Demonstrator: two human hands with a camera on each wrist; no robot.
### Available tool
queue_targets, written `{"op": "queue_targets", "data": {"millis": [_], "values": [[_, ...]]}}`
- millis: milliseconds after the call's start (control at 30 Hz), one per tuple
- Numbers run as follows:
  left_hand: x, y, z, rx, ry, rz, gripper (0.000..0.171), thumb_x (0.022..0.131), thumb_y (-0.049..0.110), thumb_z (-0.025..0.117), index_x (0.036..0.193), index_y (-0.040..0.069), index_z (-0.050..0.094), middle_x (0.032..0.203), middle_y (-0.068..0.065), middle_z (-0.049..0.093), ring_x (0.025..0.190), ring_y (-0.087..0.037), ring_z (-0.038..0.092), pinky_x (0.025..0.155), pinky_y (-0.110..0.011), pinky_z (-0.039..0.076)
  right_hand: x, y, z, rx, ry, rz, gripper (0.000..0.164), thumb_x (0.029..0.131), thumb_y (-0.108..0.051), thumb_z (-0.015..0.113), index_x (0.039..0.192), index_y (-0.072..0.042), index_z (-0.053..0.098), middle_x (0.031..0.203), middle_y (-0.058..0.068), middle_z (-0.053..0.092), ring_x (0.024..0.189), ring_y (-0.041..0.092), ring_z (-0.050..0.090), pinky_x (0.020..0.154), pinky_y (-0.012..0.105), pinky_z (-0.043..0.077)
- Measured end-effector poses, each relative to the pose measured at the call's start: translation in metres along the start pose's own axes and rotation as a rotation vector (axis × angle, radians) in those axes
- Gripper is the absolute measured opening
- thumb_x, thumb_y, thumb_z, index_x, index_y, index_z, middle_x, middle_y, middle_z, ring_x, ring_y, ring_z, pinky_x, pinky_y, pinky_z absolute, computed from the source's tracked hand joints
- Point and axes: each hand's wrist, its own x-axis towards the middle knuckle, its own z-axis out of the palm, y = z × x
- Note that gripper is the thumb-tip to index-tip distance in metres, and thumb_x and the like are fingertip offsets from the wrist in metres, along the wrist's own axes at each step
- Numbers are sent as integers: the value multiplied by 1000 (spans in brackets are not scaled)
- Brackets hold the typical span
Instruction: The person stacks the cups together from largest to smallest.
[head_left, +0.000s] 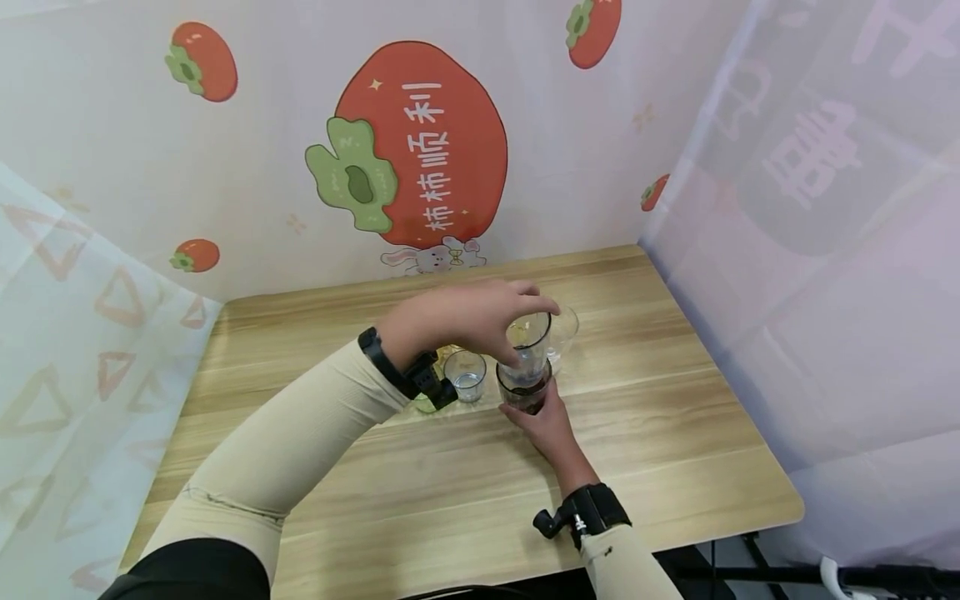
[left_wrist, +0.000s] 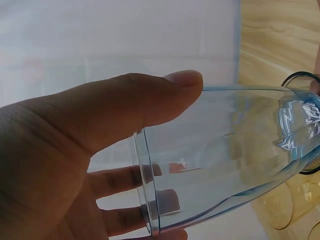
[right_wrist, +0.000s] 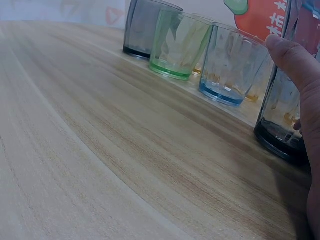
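Note:
My left hand (head_left: 480,317) grips a tall, bluish clear glass (left_wrist: 200,160) near its rim, thumb on one side and fingers on the other. The lower end of this glass reaches the mouth of a dark grey glass (head_left: 525,403); how deep it sits is hard to tell. Around that dark glass, which stands upright on the table, curl the thumb and fingers of my right hand (head_left: 547,427). In the right wrist view its thick dark base (right_wrist: 280,140) rests on the wood. A blue-bottomed glass (right_wrist: 225,94) stands just left of it.
Further left along the row are a green glass (right_wrist: 172,70) and a grey glass (right_wrist: 139,50). Yellow glasses (left_wrist: 280,207) stand behind, partly hidden. Another clear glass (head_left: 568,327) is right of my left hand. The wooden table (head_left: 660,400) meets fabric walls at its back and sides.

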Motion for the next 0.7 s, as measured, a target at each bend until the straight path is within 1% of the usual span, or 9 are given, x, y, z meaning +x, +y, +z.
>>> {"op": "queue_targets", "data": {"millis": [200,333,433,567,633,700], "values": [[12,-1,17,48,-34,21,82,84,29,82,155,25,41,149,-5,44,128,-19,50,101,-35,49,0,1,-1,4,-14,6,91,78,-39,88,150,-25,34,140,8,55,128,26,55,105,50,44],[19,-2,32,36,-64,15,82,84,30,83,155,26,42,149,-7,43,123,-19,54,97,-34,50,1,2,-1,12,-14,1,90,79,-37,88,150,-27,34,141,7,55,127,24,55,106,49,43],[24,-6,44,14,-89,7,82,86,30,81,156,28,39,152,-7,40,122,-21,54,95,-34,51,1,3,0,14,-20,-9,90,80,-37,88,151,-29,34,142,5,55,128,23,54,107,49,42],[28,-11,55,1,-81,0,84,86,30,82,157,29,37,157,-6,36,129,-22,50,97,-35,51,1,2,0,12,-31,-19,90,80,-40,87,152,-31,33,142,2,55,129,21,54,109,47,41],[29,-12,57,-16,-71,6,84,85,31,82,157,29,37,156,-5,36,128,-22,50,96,-35,51,1,2,0,11,-32,-22,91,80,-40,87,152,-30,33,142,2,55,129,21,54,109,48,41],[30,-13,58,-34,-64,14,82,86,36,81,156,29,38,155,-6,37,127,-22,51,96,-35,51,1,2,-1,14,-33,-27,91,80,-39,87,152,-29,33,141,4,56,128,23,55,108,49,42]]}}
